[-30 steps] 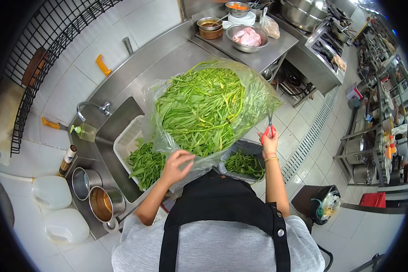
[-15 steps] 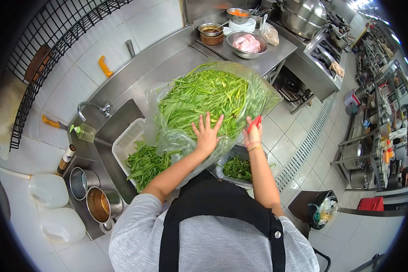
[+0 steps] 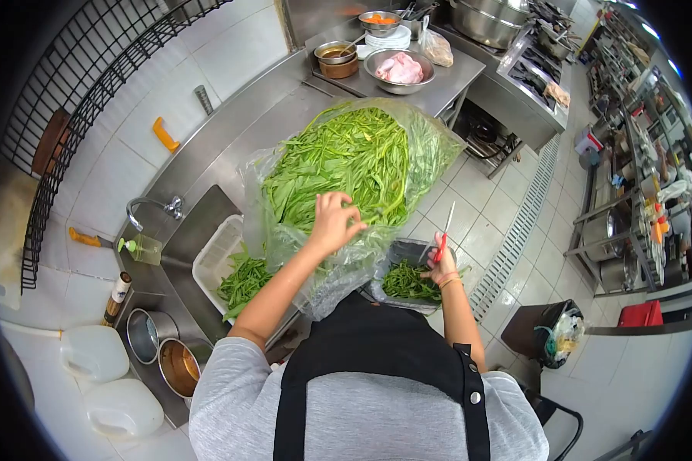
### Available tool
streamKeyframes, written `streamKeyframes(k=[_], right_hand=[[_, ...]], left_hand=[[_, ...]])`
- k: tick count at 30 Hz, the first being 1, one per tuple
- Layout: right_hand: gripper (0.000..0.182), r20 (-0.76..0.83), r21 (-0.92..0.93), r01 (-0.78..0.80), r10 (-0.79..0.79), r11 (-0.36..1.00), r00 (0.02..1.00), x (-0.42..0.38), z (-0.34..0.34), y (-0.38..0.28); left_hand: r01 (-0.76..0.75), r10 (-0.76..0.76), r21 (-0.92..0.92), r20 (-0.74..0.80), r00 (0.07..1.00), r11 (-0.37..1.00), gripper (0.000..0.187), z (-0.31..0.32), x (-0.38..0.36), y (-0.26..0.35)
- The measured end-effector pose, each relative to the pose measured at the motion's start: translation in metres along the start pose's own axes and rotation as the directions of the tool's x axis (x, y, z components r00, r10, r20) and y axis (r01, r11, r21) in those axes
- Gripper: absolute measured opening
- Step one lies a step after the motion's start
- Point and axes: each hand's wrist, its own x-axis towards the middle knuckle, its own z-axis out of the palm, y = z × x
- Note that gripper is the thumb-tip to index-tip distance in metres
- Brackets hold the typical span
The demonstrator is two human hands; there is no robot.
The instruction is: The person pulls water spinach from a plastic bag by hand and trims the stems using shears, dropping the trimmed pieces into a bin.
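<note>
A clear plastic bag lies open on the steel counter, heaped with long-stemmed leafy greens. Over the bag's near edge is my left hand, its fingers bent and apart with nothing visible in them. My right hand grips red-handled scissors, blades pointing up and away from me. Below and left of that hand, cut greens lie in a dark container lined with plastic. More greens sit in a white plastic basket at the sink, left of my left forearm.
Behind the basket is a steel sink with a tap. A bowl of raw poultry stands on the far counter. Pots are at lower left. A waste bin stands on the floor at right, beside a drain grate.
My left hand has lifted from the greens, its spread fingers now bent. My right hand has moved down, away from the bag's side, and the scissors' blades now show. The view has shifted slightly.
</note>
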Motion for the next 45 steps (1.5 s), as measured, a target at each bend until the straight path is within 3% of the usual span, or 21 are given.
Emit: streamKeyframes(k=[1, 3, 4, 5, 6, 7, 9, 12, 15, 18, 21, 27, 29, 31, 33, 35, 36, 37, 39, 43, 45], right_hand=[[0.048, -0.082, -0.028, -0.050, 0.048, 0.998, 0.996, -0.009, -0.001, 0.010], [0.050, -0.055, -0.030, -0.050, 0.049, 0.998, 0.997, -0.020, -0.008, 0.023], [0.050, -0.054, -0.036, -0.053, 0.051, 0.998, 0.997, -0.024, -0.013, 0.031], [0.051, -0.051, -0.044, -0.054, 0.052, 0.998, 0.997, -0.026, -0.017, 0.037], [0.050, -0.091, -0.044, -0.056, 0.051, 0.997, 0.995, -0.032, -0.018, 0.041], [0.050, -0.088, -0.043, -0.055, 0.051, 0.998, 0.995, -0.038, -0.019, 0.043], [0.051, -0.108, -0.036, -0.022, 0.018, 0.999, 0.994, -0.047, -0.020, 0.047], [0.049, -0.133, -0.067, 0.031, -0.039, 0.997, 0.990, -0.055, -0.025, 0.056], [0.061, -0.150, -0.107, 0.042, -0.058, 0.993, 0.987, -0.059, -0.038, 0.066], [0.046, -0.156, -0.143, 0.193, -0.215, 0.971, 0.964, -0.077, -0.035, 0.068], [0.047, -0.134, -0.225, 0.133, -0.165, 0.965, 0.977, -0.079, -0.056, 0.075], [0.036, -0.207, -0.301, 0.194, -0.263, 0.933, 0.942, -0.094, -0.074, 0.079], [0.032, -0.187, -0.340, 0.227, -0.302, 0.913, 0.935, -0.101, -0.077, 0.077], [0.031, -0.041, -0.389, 0.442, -0.495, 0.808, 0.868, -0.118, -0.071, 0.066], [0.027, 0.022, -0.411, 0.488, -0.527, 0.770, 0.850, -0.139, -0.064, 0.051], [0.023, 0.084, -0.431, 0.531, -0.553, 0.730, 0.829, -0.157, -0.057, 0.037], [0.020, 0.129, -0.368, 0.549, -0.543, 0.751, 0.830, -0.163, -0.053, 0.032], [0.017, 0.174, -0.304, 0.562, -0.535, 0.769, 0.827, -0.169, -0.049, 0.026], [0.017, 0.220, -0.282, 0.605, -0.564, 0.745, 0.796, -0.179, -0.037, 0.011], [0.031, 0.324, -0.081, 0.547, -0.497, 0.833, 0.805, -0.182, -0.012, -0.017], [0.032, 0.299, -0.044, 0.468, -0.435, 0.883, 0.849, -0.175, -0.007, -0.024]], left_hand=[[0.034, -0.035, -0.137, -0.001, 0.999, 0.990, 0.022, -0.011, 0.006, 0.003], [0.037, -0.059, -0.349, -0.055, 0.997, 0.936, 0.016, -0.031, 0.028, 0.000], [0.030, -0.042, -0.589, -0.007, 0.999, 0.808, 0.014, -0.035, 0.044, -0.013], [0.215, -0.065, -0.744, 0.225, 0.972, 0.632, 0.013, -0.064, 0.057, -0.003], [0.303, -0.122, -0.806, 0.281, 0.952, 0.508, 0.015, -0.086, 0.068, 0.009], [0.332, -0.181, -0.874, 0.284, 0.941, 0.355, 0.018, -0.097, 0.076, 0.013], [0.199, -0.080, -0.977, 0.193, 0.978, 0.077, 0.019, -0.110, 0.093, 0.018], [0.112, -0.003, -0.987, 0.113, 0.994, -0.114, 0.019, -0.115, 0.108, 0.025], [0.078, 0.014, -0.977, 0.077, 0.997, -0.198, 0.019, -0.105, 0.120, 0.033], [0.046, 0.019, -0.972, 0.043, 0.999, -0.232, 0.019, -0.097, 0.128, 0.054], [0.034, 0.049, -0.958, 0.021, 0.999, -0.285, 0.018, -0.088, 0.134, 0.073], [-0.044, 0.057, -0.887, -0.079, 0.995, -0.460, 0.019, -0.077, 0.150, 0.095], [-0.037, 0.053, -0.889, -0.068, 0.996, -0.457, 0.018, -0.075, 0.156, 0.097], [0.003, 0.053, -0.902, -0.022, 0.998, -0.432, 0.019, -0.069, 0.160, 0.097], [0.029, 0.085, -0.916, -0.006, 0.996, -0.400, 0.016, -0.061, 0.160, 0.101], [0.184, 0.163, -0.977, 0.199, 0.966, 0.104, 0.013, -0.050, 0.162, 0.100], [0.279, 0.112, -0.935, 0.308, 0.945, 0.217, 0.011, -0.048, 0.160, 0.110], [0.285, 0.114, -0.935, 0.313, 0.943, 0.214, 0.011, -0.037, 0.160, 0.113], [0.198, 0.328, -0.804, 0.435, 0.838, 0.560, 0.014, -0.010, 0.161, 0.112], [-0.026, 0.487, -0.582, 0.654, 0.579, 0.813, 0.019, 0.008, 0.143, 0.128], [-0.143, 0.517, -0.549, 0.622, 0.588, 0.823, 0.020, 0.014, 0.133, 0.130]])
